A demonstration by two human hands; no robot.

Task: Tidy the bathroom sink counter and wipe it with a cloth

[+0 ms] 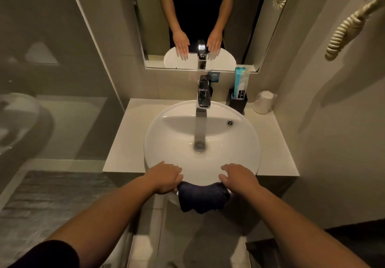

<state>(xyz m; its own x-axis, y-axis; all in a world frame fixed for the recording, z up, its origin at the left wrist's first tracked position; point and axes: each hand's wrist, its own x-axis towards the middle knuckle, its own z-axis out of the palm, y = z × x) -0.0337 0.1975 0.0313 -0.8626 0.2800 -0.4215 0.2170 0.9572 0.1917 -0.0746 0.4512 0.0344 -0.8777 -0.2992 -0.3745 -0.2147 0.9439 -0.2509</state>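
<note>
Both forearms reach forward from the bottom of the view toward a round white sink (239,142), where a dark cloth (201,198) hangs over the near rim. Left hand (166,177) lies palm down on the rim at the cloth's left end, fingers together and loosely curved; right hand (237,177) mirrors it at the right end. Each hand touches its own end of the cloth, so neither is nearer than the other. Whether the thumbs pinch the fabric from below cannot be told, as the hands cover the ends.

Stretched between the two hands, the cloth runs left to right along the curve of the rim, and that is its long axis. Its loose lower edge droops toward the floor, down the front of the basin. It lies just behind and below the fingers, on the person's side of the bowl.

Farther back, the pale counter (129,138) shows bare stone on either side of the sink. A tap (203,96) stands at the back. Right of it a black holder (238,103) carries a blue packet (239,82), and a wrapped cup (263,102) sits near the wall. By the look of it, wiping is not yet begun, and the cloth would have to be gathered up from the rim first.
</note>
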